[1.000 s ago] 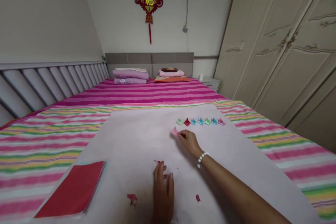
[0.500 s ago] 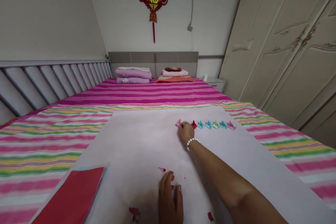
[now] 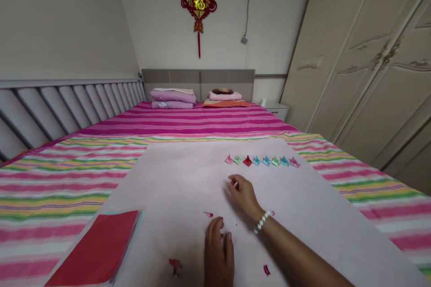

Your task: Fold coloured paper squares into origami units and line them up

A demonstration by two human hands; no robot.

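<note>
A row of several small folded-paper figures lies across the far right part of a white sheet (image 3: 168, 175). At its left end are a pink figure (image 3: 229, 159), a green figure (image 3: 237, 160) and a red figure (image 3: 248, 161). Just short of that end, my right hand (image 3: 245, 195) hovers with loosely curled fingers and nothing visible in them. My left hand (image 3: 218, 253) rests near the front of the sheet, fingers stretched and thumb apart, holding nothing. A small pink-red paper scrap (image 3: 208, 214) lies just beyond its fingertips.
On the left, a stack of coloured paper (image 3: 97, 246) with a red top sheet lies partly on the white sheet. Other scraps include a torn red piece (image 3: 175, 267) and a dark red bit (image 3: 266, 270). Striped bedding (image 3: 57, 206) surrounds the sheet; a wardrobe (image 3: 363, 76) stands right.
My right hand has let go of the pink figure at the row's left end and drawn back towards me. My left hand has hardly moved. The camera view has tilted slightly.
</note>
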